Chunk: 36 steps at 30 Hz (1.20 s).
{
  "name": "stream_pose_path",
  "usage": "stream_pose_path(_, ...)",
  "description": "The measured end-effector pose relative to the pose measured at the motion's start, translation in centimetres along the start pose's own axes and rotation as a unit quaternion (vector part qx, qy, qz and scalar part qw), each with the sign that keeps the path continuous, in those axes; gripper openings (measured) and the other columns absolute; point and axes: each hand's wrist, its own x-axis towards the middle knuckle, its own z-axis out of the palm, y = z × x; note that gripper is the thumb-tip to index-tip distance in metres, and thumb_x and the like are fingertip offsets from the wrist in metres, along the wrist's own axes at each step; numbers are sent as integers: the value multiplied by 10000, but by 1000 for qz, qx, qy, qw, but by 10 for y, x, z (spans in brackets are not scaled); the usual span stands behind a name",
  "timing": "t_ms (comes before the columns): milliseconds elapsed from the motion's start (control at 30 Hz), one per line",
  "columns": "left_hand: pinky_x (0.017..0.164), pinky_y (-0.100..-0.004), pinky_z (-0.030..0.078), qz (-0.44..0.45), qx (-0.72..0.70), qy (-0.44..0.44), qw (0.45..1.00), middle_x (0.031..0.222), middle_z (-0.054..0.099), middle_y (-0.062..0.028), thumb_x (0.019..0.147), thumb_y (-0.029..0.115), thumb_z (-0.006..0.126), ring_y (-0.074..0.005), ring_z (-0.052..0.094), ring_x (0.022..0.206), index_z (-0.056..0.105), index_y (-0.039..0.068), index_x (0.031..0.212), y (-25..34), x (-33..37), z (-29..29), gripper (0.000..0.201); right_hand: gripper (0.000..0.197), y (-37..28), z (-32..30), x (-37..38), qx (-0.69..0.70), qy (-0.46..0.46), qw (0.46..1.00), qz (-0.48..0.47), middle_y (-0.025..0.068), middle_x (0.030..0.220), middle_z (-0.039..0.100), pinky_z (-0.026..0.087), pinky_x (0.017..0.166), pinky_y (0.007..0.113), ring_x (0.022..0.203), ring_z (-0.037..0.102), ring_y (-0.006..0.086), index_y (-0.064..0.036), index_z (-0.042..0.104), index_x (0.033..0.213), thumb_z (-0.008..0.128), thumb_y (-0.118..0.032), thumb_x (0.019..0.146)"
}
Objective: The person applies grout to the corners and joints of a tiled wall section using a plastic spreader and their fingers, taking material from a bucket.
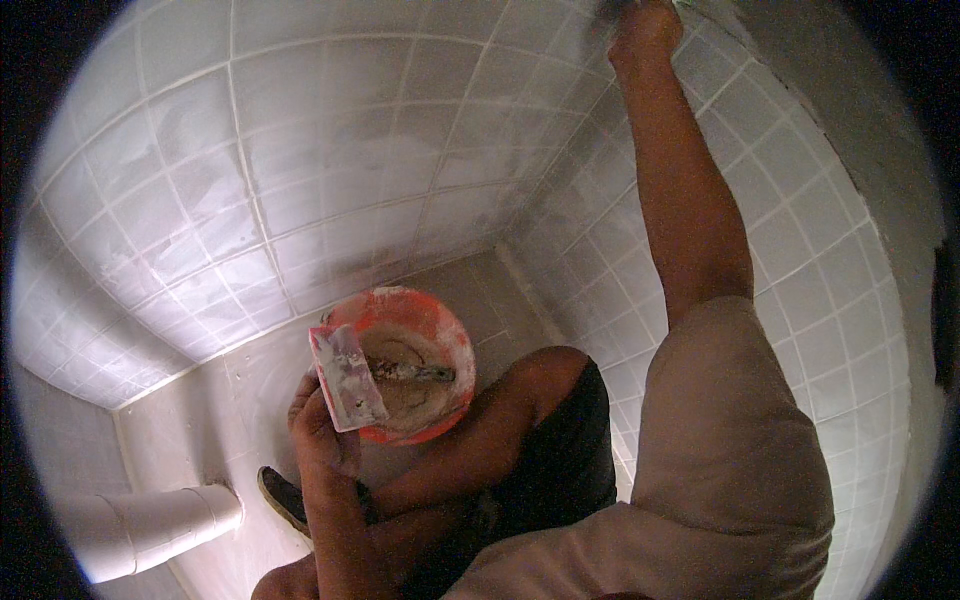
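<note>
My left hand (322, 432) is closed on a flat, pale rectangular plate (350, 380) with red along its edges. Whitish paste is smeared over the plate, which is held over the near left rim of a red-orange bucket (462, 345). Inside the bucket lies grey-beige paste (405, 400), with a paste-coated tool (425, 373) resting in it. High up at the tiled corner, my right hand (648, 35) reaches out on a stretched arm. It appears closed around a dark, blurred thing (608, 14) whose kind I cannot make out; the fingers are partly hidden.
White-tiled walls (340, 150) rise ahead and at the right (800, 250), hazed with residue in places. A thick white pipe (170, 525) stands at the lower left, near my dark shoe (283, 497). My bent legs (470, 465) are close beside the bucket on the pale floor (190, 420).
</note>
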Motion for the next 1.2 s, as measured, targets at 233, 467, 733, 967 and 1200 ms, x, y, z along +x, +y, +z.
stream_pose_path(233, 860, -362, 566, -27, -47, -20, 998, 1107, 661, -163, 903, 58, 551, -248, 679, 958, 548, -72, 1214, -9, 7, 12, 337, 433, -8, -48, 71, 30, -80, 996, -36, 42, 553, 498, 405, 440, 377, 471, 484, 240, -205, 533, 631, 506, -488, 957)
stream_pose_path(467, 860, -361, 566, -5, -1, -38, 999, 1115, 659, -171, 905, 43, 544, -254, 679, 966, 542, -83, 1228, -9, 5, 0, 347, 570, -9, 2, 7, 51, -137, 989, 4, -13, 399, 329, 253, 302, 355, 304, 321, 199, -263, 305, 455, 492, -463, 955)
stream_pose_path(733, 883, -356, 531, -10, -14, -44, 999, 1139, 651, -152, 901, 78, 575, -259, 659, 1001, 582, -36, 1198, -3, 0, 6, 318, 534, 13, 1, 15, 276, -296, 912, 67, -35, 409, 330, 245, 305, 335, 310, 307, 171, -253, 317, 476, 514, -439, 936)
stream_pose_path(967, 842, -353, 576, -8, -7, -52, 999, 1119, 665, -171, 892, 72, 574, -246, 689, 952, 540, -93, 1236, -9, 5, 7, 383, 462, 25, -3, 43, 252, -355, 898, 65, -37, 479, 410, 301, 355, 349, 380, 371, 165, -248, 415, 532, 564, -470, 909)
stream_pose_path(1200, 851, -356, 572, -12, -11, -39, 999, 1116, 665, -176, 900, 46, 547, -247, 684, 967, 540, -95, 1237, -4, 2, 6, 365, 293, 18, 40, 3, 126, -96, 987, 39, 15, 644, 526, 401, 497, 392, 549, 482, 201, -203, 552, 720, 574, -422, 913)
